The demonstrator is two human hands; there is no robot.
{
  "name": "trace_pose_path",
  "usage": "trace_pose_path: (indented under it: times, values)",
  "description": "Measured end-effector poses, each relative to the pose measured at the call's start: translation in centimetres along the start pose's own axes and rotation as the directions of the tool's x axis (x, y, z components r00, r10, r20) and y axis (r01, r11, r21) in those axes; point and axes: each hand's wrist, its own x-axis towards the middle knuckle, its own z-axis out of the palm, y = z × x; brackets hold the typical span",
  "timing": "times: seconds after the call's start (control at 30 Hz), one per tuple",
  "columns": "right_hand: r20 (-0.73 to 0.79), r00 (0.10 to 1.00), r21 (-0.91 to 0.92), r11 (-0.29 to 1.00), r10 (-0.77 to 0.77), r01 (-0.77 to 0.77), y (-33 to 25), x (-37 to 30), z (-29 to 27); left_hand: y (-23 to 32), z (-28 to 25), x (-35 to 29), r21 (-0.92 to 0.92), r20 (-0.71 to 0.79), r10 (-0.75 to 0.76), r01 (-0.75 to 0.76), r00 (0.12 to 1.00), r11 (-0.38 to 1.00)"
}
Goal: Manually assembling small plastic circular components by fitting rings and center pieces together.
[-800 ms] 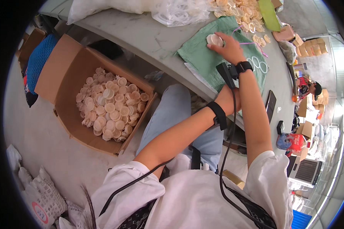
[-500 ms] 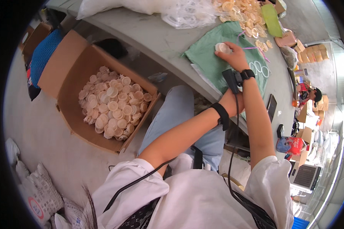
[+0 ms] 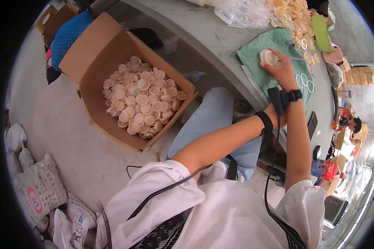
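Observation:
Above the green cloth (image 3: 257, 52) on the grey table, my right hand (image 3: 283, 68) is closed on a white round plastic piece (image 3: 269, 58) between thumb and fingers. The piece looks like a shallow cap with a raised rim. My left hand (image 3: 275, 115) lies behind my right wrist at the table's near edge; its fingers are hidden. Several white rings (image 3: 304, 83) rest on the cloth, right of my right hand. A thin purple cord (image 3: 304, 59) runs along the cloth's far side.
An open cardboard box (image 3: 89, 97) full of pale round plastic pieces (image 3: 143, 99) stands left of my knee. Farther along the table are a heap of yellowish rings (image 3: 293, 20) and a clear plastic bag (image 3: 243, 14). Printed sacks (image 3: 41, 186) lie lower left. Black cables (image 3: 274, 153) hang along my arms.
The view has shifted, so the box, table and hands all sit farther right in it. My right hand still holds the white piece, now with its round face turned more into view.

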Motion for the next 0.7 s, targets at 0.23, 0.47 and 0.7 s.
trace_pose_path:
  times: [0.23,0.47,0.7]
  values:
    - [-0.055,0.892,0.298,0.845,-0.449,0.444,-15.9,-1.9,5.7,-1.3,-1.0,-0.1,-0.165,-0.042,0.103,-0.109,0.994,0.98]
    - [-0.172,0.856,0.352,0.781,-0.488,0.516,-23.4,0.9,13.8,-1.1,-3.0,-1.1,-0.18,-0.292,0.038,-0.094,0.956,0.979]
    - [-0.144,0.92,0.411,0.824,-0.364,0.391,-15.7,0.8,2.6,-1.6,-2.1,-1.3,-0.174,-0.277,0.083,-0.135,0.957,0.975]
